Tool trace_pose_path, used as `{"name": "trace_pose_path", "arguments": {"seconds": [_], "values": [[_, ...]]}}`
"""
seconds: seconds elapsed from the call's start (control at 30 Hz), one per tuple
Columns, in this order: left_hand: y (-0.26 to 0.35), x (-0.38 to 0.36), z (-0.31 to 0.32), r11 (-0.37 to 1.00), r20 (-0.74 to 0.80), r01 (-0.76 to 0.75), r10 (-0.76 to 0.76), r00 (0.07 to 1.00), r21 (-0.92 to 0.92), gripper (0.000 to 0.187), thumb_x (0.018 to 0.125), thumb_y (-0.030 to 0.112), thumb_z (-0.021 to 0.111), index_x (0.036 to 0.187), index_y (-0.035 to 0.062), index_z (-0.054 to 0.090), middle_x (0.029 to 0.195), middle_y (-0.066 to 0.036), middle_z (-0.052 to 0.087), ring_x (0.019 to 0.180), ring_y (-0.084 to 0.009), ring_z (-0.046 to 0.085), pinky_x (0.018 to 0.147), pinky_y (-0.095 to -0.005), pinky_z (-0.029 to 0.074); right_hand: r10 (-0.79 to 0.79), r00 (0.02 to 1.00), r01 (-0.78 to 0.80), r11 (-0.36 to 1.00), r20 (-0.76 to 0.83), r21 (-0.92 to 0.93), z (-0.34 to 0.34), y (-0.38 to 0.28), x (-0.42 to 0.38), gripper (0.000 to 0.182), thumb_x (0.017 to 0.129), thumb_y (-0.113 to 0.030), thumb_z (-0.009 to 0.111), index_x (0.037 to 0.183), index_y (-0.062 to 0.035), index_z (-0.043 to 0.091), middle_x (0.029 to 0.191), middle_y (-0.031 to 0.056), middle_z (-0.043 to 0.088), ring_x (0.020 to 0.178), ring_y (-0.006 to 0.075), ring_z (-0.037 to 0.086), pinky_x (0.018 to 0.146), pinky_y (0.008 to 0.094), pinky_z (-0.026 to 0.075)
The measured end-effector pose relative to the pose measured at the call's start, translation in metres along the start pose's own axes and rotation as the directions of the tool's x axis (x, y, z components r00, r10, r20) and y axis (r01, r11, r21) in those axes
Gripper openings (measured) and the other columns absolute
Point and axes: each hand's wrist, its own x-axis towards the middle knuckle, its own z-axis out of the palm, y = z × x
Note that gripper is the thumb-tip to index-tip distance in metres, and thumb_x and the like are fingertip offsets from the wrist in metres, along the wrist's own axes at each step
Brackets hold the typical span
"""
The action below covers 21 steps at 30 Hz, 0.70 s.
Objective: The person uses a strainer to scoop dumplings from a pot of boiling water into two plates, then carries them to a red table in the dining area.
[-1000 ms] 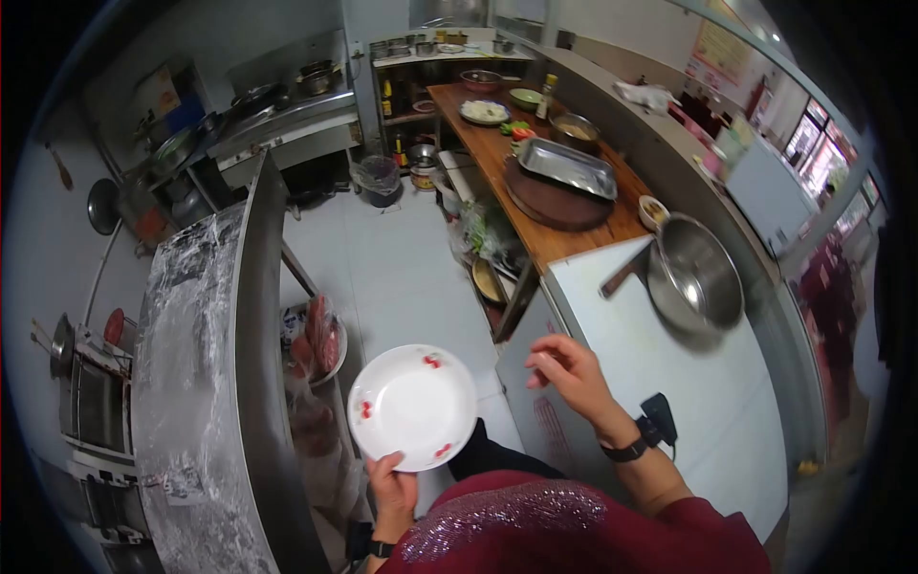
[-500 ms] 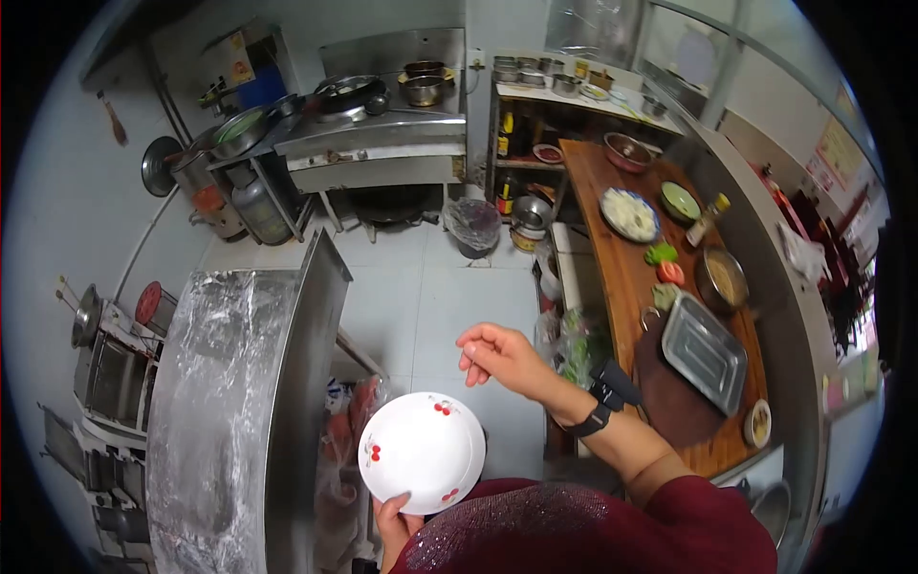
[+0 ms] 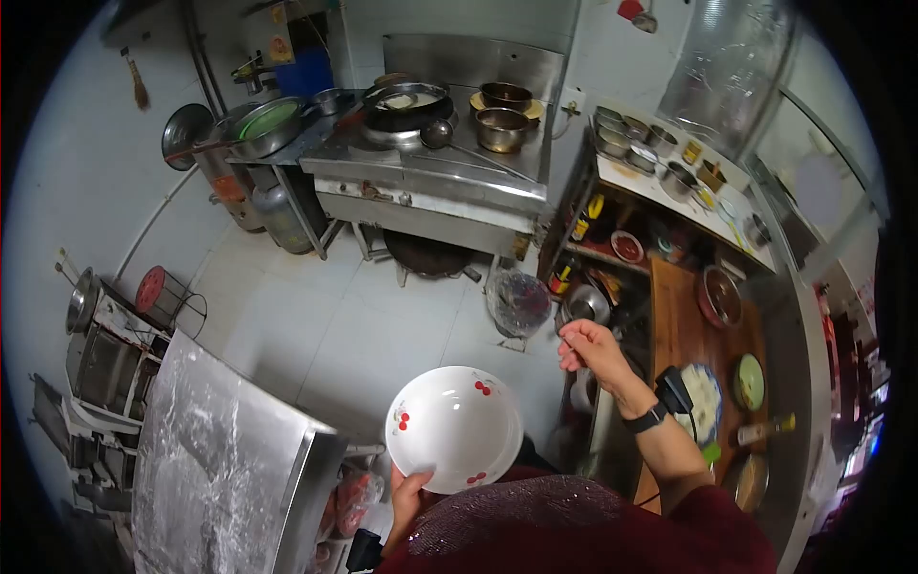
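Nearest me is my dark red top (image 3: 535,526), with glittery beading across the front. Just beyond it, my left hand (image 3: 409,497) grips a white bowl (image 3: 454,430) by its near edge, thumb over the rim and the other fingers mostly hidden beneath. The bowl, with red cherries printed inside, is tipped up towards me in front of my body, over the floor. My right hand (image 3: 595,352) is out to the right and a little further forward, well apart from the bowl, its fingers loosely bent, half open and empty as far as I can see. A black band (image 3: 645,418) circles that wrist.

On my left stands a metal bench (image 3: 215,430) streaked with white. On my right, a wooden bench (image 3: 674,306) carries a plate of white food (image 3: 703,397), a green bowl (image 3: 750,383), a bottle (image 3: 767,430) lying near it in my view, and a reddish bowl (image 3: 719,297) at the far end.

Further ahead, a bin (image 3: 519,306) lined with clear plastic sits on the tiled floor (image 3: 354,335). Beyond it is the stove (image 3: 421,198), bearing a ladle (image 3: 438,134), a metal pot (image 3: 502,131) and a wok (image 3: 402,120).
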Motion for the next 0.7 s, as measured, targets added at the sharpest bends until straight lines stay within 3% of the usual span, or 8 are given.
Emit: {"name": "trace_pose_path", "arguments": {"seconds": [0.13,0.17,0.23,0.3,0.37,0.63,0.7], "values": [[0.003,0.095,0.062,0.970,-0.038,-0.205,0.202,0.979,-0.134,0.060,0.064,0.002,0.045,0.123,0.0016,0.031,0.115,-0.016,0.043,0.102,-0.0283,0.048,0.086,-0.0394,0.042,-0.040,0.993,0.046,0.997,0.114,-0.055,-0.012,-0.046,0.142,0.018,0.086,-0.021,0.048,0.094,-0.0052,0.051,0.072,0.0038,0.057,0.057,0.0107,0.056,0.051,0.0196,0.045],[0.007,0.113,0.072,0.970,-0.059,-0.207,0.201,0.978,-0.125,0.060,0.064,0.002,0.045,0.123,0.0016,0.031,0.115,-0.016,0.043,0.102,-0.0283,0.048,0.086,-0.0394,0.042,-0.035,0.984,0.042,0.998,0.174,-0.040,-0.006,-0.051,0.170,0.019,0.086,-0.022,0.047,0.095,-0.0054,0.051,0.072,0.0039,0.057,0.058,0.0108,0.056,0.052,0.0200,0.046],[0.018,0.151,0.094,0.927,-0.164,-0.224,0.182,0.970,-0.301,0.060,0.065,-0.004,0.045,0.123,0.0033,0.029,0.114,-0.016,0.043,0.104,-0.0282,0.047,0.088,-0.0397,0.040,0.002,0.964,0.006,1.000,0.266,-0.028,0.011,-0.079,0.226,0.020,0.085,-0.023,0.047,0.096,-0.0058,0.050,0.076,0.0045,0.057,0.060,0.0116,0.057,0.054,0.0208,0.045],[0.034,0.184,0.115,0.900,-0.181,-0.288,0.239,0.954,-0.328,0.058,0.065,-0.003,0.046,0.121,0.0035,0.031,0.112,-0.015,0.044,0.104,-0.0270,0.047,0.087,-0.0399,0.041,0.013,0.934,-0.003,1.000,0.358,-0.027,0.030,-0.108,0.277,0.021,0.085,-0.024,0.047,0.097,-0.0063,0.050,0.079,0.0050,0.056,0.063,0.0124,0.057,0.056,0.0216,0.045],[0.054,0.212,0.136,0.878,-0.296,-0.363,0.273,0.915,-0.313,0.057,0.065,-0.003,0.046,0.120,0.0034,0.032,0.112,-0.014,0.044,0.103,-0.0261,0.047,0.086,-0.0412,0.042,0.007,0.879,0.009,0.999,0.477,-0.032,0.050,-0.127,0.327,0.025,0.084,-0.028,0.048,0.098,-0.0065,0.049,0.083,0.0060,0.056,0.067,0.0127,0.057,0.058,0.0223,0.045],[0.121,0.364,0.111,0.835,-0.361,-0.406,0.273,0.892,-0.370,0.056,0.066,0.000,0.046,0.121,0.0047,0.033,0.113,-0.014,0.043,0.105,-0.0264,0.046,0.088,-0.0411,0.041,0.040,0.890,-0.145,0.969,0.455,0.200,0.132,-0.173,0.536,0.031,0.082,-0.030,0.052,0.098,-0.0040,0.044,0.093,0.0114,0.055,0.078,0.0216,0.059,0.068,0.0281,0.048],[0.156,0.399,0.113,0.823,-0.364,-0.408,0.267,0.892,-0.395,0.057,0.066,0.004,0.047,0.121,0.0044,0.033,0.113,-0.014,0.043,0.105,-0.0270,0.045,0.088,-0.0417,0.040,0.117,0.936,-0.226,0.924,0.333,0.310,0.150,-0.185,0.592,0.034,0.082,-0.032,0.052,0.099,-0.0036,0.042,0.098,0.0122,0.053,0.083,0.0234,0.058,0.071,0.0316,0.048]]}}
